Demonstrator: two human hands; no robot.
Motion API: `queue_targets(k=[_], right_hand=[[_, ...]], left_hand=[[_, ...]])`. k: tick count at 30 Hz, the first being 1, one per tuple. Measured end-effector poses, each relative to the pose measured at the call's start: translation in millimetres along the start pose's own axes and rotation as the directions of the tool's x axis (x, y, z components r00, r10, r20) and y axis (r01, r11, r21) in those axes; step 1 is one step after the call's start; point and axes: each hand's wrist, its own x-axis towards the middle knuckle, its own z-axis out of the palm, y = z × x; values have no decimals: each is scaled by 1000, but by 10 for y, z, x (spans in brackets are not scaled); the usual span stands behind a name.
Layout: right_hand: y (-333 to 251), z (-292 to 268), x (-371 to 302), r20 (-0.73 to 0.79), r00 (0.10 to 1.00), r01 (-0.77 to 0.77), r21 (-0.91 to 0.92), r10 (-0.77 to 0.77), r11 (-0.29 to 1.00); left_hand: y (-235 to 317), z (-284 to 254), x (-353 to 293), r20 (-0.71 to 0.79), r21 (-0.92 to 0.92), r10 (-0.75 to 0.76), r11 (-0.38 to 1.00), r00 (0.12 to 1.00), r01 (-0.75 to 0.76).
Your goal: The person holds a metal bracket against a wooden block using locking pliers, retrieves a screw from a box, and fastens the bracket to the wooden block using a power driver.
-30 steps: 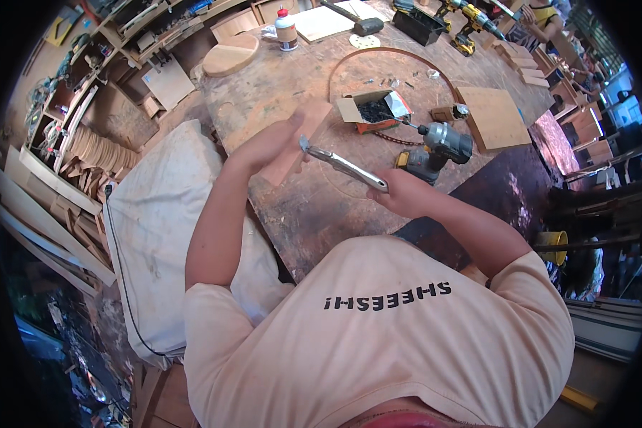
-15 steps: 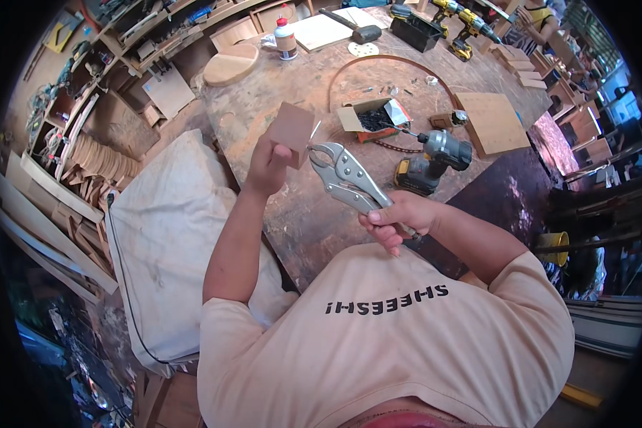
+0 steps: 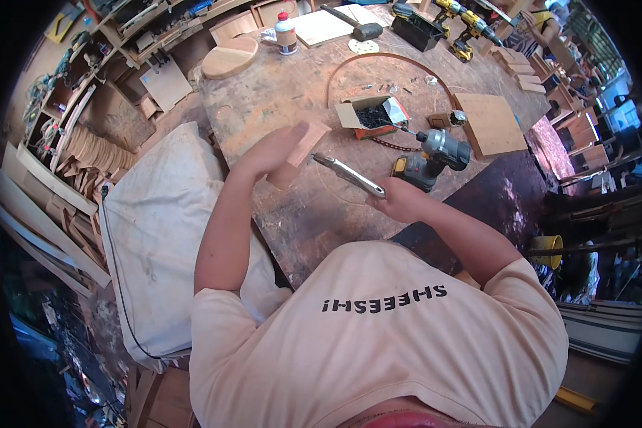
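My left hand is wrapped over a small brown wooden block, held tilted above the workbench. In my right hand is a pair of silver locking pliers, turned edge-on with the jaws pointing at the block's right side. The jaw tips are close to the block; whether they grip something there I cannot tell. Just beyond my right hand stands a cordless drill on the bench. An open box of dark screws lies to the drill's left.
On the workbench are a wooden board, a curved strip, a glue bottle, a mallet and a round wooden piece. A cloth-covered surface is at my left. More cordless drills lie at the far right.
My left hand has turned the block over and tilted it, its back now facing up. The pliers have rolled from flat side up to edge-on, staying beside the block.
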Motion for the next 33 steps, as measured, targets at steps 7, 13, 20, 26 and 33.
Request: queue_targets(k=[7,13,20,26,33], right_hand=[[-28,-130,-208,559,780,-514,829,-282,220],[-193,-78,-225,559,749,-537,826,-354,168],[-352,-101,-189,28,999,33,77,-35,996],[-293,-77,-133,-93,993,-90,-252,69,964],[-90,-178,-215,446,893,-320,732,-67,601]], left_hand=[[-152,-29,-228,-249,-219,614,718,749,-661],[-16,175,-242,-175,-483,605,635,777,-603],[337,-39,-340,32,-337,132,935,991,-114],[162,-16,-187,215,-237,-160,948,963,211],[-425,122,-170,-154,-540,283,779,947,-320]])
